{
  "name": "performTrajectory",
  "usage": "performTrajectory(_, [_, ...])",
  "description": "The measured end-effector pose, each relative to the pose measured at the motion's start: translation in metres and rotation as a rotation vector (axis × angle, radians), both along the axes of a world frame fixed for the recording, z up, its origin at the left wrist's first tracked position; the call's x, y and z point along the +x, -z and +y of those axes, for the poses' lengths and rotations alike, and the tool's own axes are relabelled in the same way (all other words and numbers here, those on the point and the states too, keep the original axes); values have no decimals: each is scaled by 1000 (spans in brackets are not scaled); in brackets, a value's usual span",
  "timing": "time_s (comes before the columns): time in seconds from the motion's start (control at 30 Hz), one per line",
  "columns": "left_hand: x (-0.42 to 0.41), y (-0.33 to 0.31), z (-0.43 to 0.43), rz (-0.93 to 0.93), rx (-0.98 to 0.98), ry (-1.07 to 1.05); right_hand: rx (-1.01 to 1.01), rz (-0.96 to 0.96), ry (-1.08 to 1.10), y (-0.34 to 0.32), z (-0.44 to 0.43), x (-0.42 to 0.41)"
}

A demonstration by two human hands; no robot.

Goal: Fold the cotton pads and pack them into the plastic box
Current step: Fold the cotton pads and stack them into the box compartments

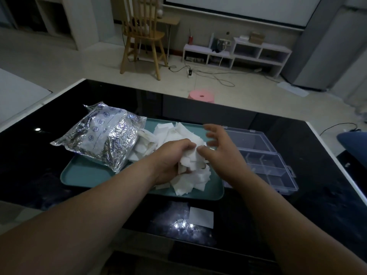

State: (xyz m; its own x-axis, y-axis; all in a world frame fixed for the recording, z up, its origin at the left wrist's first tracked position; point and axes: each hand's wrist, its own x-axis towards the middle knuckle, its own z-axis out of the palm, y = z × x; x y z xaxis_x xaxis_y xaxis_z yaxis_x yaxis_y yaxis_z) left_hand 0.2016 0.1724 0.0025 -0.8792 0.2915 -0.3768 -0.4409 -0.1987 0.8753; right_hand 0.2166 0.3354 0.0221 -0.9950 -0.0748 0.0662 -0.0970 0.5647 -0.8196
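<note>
A heap of white square cotton pads (174,133) lies on a teal tray (91,175) in the middle of the black table. My left hand (170,157) grips a bunch of these pads (191,159) just above the heap. Right beside that bunch hovers my right hand (222,149), its fingers spread and loosely bent, the thumb close to the pads. To the right of the tray stands a clear plastic box (266,157) with its lid open and several compartments, all without pads as far as I can see.
A crumpled silver foil bag (103,135) lies on the tray's left end. A single white square (201,216) lies on the table near me. Beyond the glossy black table (317,195) are a pink stool (201,96), a wooden chair (143,36) and a low white shelf (238,54).
</note>
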Motion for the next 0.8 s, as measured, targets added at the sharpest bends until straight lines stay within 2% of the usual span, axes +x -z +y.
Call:
performTrajectory(0.07, [1, -2, -1, -26, 80, 94, 102, 60, -169, -4, 4, 1])
performTrajectory(0.13, [2, -3, -1, -40, 151, 157, 89, 47, -247, -4, 4, 2])
performTrajectory(0.27, [3, -4, -3, -88, 285, 220, -32, 43, -168, -3, 5, -2])
performTrajectory(0.33, [2, -4, -4, -95, 295, 206, -42, 15, -175, -4, 7, -4])
performTrajectory(0.5, [4, -6, -3, -99, 233, 194, 152, 84, -203, 1, 3, 4])
performTrajectory(0.63, [2, -9, -2, -206, 287, 37, 211, 11, -332, -1, 2, 10])
performTrajectory(0.73, [-1, -10, -4, -262, 345, -25, 340, 151, -346, 6, 1, 12])
performTrajectory(0.8, [-2, -12, -5, -254, 354, 1, 353, 213, -308, 11, -2, 11])
